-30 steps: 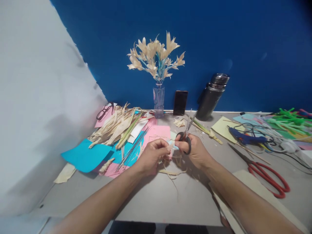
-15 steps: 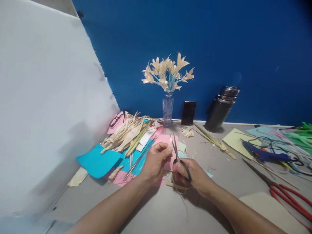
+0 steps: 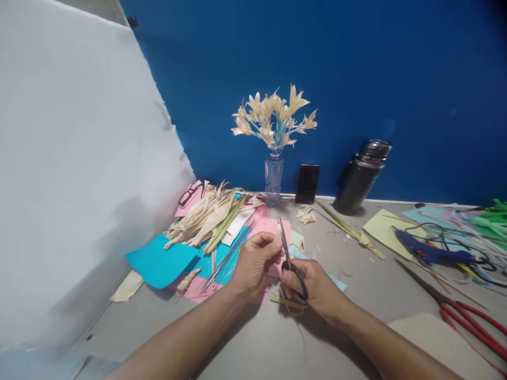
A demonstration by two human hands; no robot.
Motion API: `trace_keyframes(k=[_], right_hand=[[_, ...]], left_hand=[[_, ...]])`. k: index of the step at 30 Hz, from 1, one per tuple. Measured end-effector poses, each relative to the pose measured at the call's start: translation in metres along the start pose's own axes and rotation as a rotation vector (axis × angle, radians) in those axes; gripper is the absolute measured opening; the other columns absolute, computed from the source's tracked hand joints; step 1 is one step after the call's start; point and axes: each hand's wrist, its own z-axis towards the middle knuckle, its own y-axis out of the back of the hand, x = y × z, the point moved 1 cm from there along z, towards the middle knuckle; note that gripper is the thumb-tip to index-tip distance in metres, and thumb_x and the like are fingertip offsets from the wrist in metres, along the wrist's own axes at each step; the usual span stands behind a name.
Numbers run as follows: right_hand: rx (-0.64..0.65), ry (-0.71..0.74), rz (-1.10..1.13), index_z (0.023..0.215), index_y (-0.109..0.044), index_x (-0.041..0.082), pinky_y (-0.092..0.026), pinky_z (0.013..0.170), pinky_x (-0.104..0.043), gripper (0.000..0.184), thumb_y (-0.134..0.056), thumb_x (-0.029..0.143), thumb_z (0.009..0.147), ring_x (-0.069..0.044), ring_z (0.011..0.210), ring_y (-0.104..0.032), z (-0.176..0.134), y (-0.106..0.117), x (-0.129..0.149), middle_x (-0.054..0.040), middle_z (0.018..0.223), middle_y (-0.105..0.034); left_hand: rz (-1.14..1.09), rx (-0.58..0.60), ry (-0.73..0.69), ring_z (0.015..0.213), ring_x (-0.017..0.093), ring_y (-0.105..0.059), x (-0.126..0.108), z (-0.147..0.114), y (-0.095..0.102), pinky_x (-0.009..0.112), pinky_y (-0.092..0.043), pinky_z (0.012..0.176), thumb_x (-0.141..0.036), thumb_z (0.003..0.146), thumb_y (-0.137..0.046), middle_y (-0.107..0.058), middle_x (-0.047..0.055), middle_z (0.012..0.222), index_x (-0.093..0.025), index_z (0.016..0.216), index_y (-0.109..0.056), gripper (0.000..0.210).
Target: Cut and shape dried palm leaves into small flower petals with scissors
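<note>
My left hand (image 3: pixel 253 259) pinches a small pale piece of husk (image 3: pixel 279 232) upright between thumb and fingers. Beside it, my right hand (image 3: pixel 312 285) is closed around the black handles of small scissors (image 3: pixel 287 248). The blades point up and lie right against the husk piece's edge, nearly closed. Below the hands, thin strips of husk (image 3: pixel 291 304) rest on the grey table. Left of my left hand lie thin wires (image 3: pixel 227 257) on blue and pink paper.
Behind stands a clear bottle (image 3: pixel 273 182) of husk flowers (image 3: pixel 273 116), then a phone (image 3: pixel 308 183) and a dark flask (image 3: pixel 360 177). Dried husks (image 3: pixel 206 216) pile up at left. At right are a blue glue gun (image 3: pixel 433 248) and large red-handled scissors (image 3: pixel 467 316).
The scissor blades, spread apart earlier, have come together at the husk piece. My left hand keeps almost the same place.
</note>
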Motion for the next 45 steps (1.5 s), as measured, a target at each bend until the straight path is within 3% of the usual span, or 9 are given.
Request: trace_keyframes(k=[45], right_hand=[[-0.017,-0.002,0.005,0.056,-0.048,0.019,-0.029,0.040,-0.023,0.051,-0.067,0.062,0.073,-0.009,0.041,-0.040,-0.004,-0.004,0.007,0.0014,0.047,-0.048]], left_hand=[[-0.003,0.055,0.015,0.053,0.008,-0.050,-0.005,-0.004,0.001,0.020,-0.039,0.054,-0.025,0.065,-0.080,-0.057,-0.002,0.057,-0.016,0.067,-0.055,0.027]])
